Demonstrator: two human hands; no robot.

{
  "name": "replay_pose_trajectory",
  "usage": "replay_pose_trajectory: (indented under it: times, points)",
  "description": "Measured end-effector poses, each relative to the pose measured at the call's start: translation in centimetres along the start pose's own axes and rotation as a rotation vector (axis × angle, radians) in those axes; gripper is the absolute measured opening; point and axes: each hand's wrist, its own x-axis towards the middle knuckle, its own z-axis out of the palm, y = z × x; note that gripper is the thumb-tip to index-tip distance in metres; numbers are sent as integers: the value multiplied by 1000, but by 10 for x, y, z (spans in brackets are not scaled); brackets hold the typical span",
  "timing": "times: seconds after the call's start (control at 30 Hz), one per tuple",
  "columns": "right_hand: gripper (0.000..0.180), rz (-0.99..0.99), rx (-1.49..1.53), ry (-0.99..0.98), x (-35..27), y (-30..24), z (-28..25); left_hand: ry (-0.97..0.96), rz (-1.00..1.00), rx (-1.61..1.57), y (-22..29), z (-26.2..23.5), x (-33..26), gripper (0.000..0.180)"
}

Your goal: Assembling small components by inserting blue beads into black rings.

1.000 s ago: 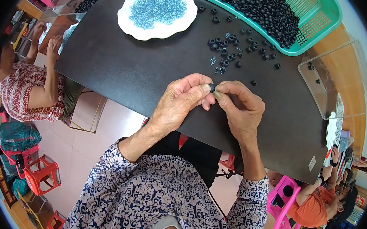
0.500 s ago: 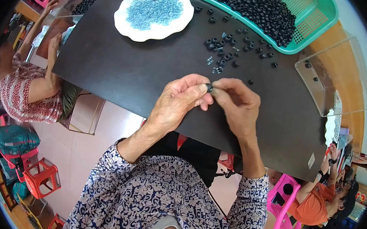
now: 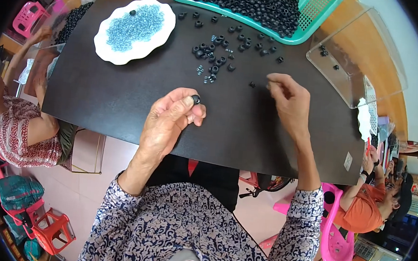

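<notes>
Between the thumb and fingers of my left hand (image 3: 168, 117) is a small round black plastic piece (image 3: 196, 99) with a hole in its end, held above the dark table (image 3: 229, 127). Off to the right, my right hand (image 3: 292, 105) hovers over the table with thumb and fingers drawn together; whether anything tiny is between the blurred fingertips cannot be told. A single loose black piece (image 3: 252, 84) lies just left of those fingertips. Farther back, several like pieces (image 3: 217, 57) are scattered, with small clear coil-like bits (image 3: 200, 70) among them.
A white scalloped plate (image 3: 102, 49) of pale blue, shiny bits stands at the left. Behind is a green basket (image 3: 302, 38) heaped with black pieces. A clear plastic box (image 3: 353, 100) is at the right edge. Co-workers sit at left (image 3: 27, 131) and right (image 3: 359, 211).
My hands have parted: the right has moved away to the right, off the black piece, while the left still holds it. The whole view has shifted.
</notes>
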Motion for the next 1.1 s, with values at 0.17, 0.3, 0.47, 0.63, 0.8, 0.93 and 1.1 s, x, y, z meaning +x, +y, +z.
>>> replay_pose_trajectory:
  times: [0.17,0.3,0.47,0.63,0.8,0.93,1.1]
  points:
    - [17,-339,-442,-226,12,-7,9,5,-5,14,-2,0,1,20]
    - [14,-552,-625,-302,23,-9,12,26,-4,27,0,2,0,20]
    - [14,-449,-497,-242,12,-16,30,41,-5,28,2,8,0,20]
    - [21,-286,-16,-262,-15,-34,58,78,-24,-3,2,7,-1,24]
    - [22,-341,34,-288,-29,-47,70,22,-40,-76,1,3,2,21]
    - [23,-404,37,-285,-31,-56,74,-7,-35,-51,4,3,-1,22]
    - [20,-331,136,-337,-31,-51,74,-14,-30,-74,3,2,1,22]
